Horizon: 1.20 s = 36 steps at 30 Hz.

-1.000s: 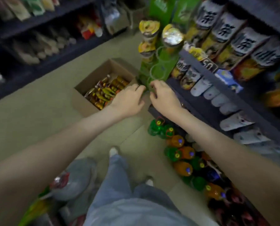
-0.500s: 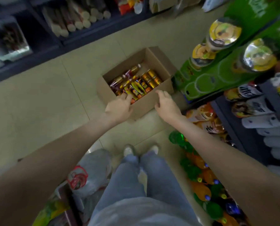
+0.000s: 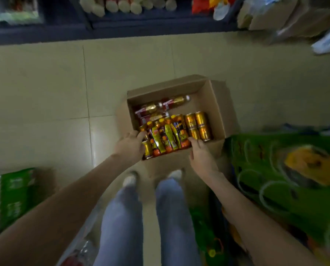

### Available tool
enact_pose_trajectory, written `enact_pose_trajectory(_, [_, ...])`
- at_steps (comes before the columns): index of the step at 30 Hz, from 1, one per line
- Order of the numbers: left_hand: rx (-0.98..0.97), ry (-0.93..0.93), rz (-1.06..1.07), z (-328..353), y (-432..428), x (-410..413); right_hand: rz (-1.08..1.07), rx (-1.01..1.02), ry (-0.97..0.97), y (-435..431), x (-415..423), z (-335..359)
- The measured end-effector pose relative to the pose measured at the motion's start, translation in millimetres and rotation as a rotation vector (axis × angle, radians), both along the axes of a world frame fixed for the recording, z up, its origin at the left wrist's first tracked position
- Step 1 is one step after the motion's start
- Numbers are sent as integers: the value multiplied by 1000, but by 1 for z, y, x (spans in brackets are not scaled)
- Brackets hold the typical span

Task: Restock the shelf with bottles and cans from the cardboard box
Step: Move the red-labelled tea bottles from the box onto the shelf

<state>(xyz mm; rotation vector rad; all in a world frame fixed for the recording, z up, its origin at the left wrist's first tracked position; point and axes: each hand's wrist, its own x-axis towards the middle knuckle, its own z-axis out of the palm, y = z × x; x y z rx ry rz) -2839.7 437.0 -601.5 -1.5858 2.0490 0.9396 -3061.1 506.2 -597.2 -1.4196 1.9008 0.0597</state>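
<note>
An open cardboard box [image 3: 212, 104] sits on the tiled floor just ahead of my feet. Inside it lie gold cans [image 3: 198, 124] at the right, orange and yellow bottles [image 3: 166, 138] along the near side, and red-and-gold bottles [image 3: 161, 106] at the back left. My left hand [image 3: 130, 146] is at the box's near left corner, fingertips touching the nearest bottles. My right hand [image 3: 201, 157] rests on the near rim beside the orange bottles, fingers spread. Neither hand has lifted anything.
A green display stand [image 3: 275, 169] with snack tubs leans in at the right, and green and orange bottles [image 3: 211, 239] stand low beside my right leg. A dark shelf [image 3: 122, 27] of goods runs across the aisle's far side. Green packs [image 3: 16, 194] are at the left.
My view has swung from the right-hand shelf down to the box. Both hands left the shelf edge, went to the box's near wall, and now reach over it onto the bottles.
</note>
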Motion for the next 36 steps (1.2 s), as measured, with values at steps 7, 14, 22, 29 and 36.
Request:
enact_pose_trajectory(7, [-4,59,198,-232,-65,-10,57,-10,-15,-103,-13,-224])
enact_pose_trajectory(14, [-152,-6,-53,-381,-133,-12,174,66,-47,-210,-6,-386])
enact_pose_trajectory(22, [-14,-64,-28,-428,-140,-18,218,657,-42,-257,11,-448])
enact_pose_trajectory(29, [117,-43,54,-421,-140,-23,-21,610,-274,-254,6,-448])
enact_pose_trajectory(36, [193,-140,32,-423,-142,-26,303,678,-99,-251,36,-453])
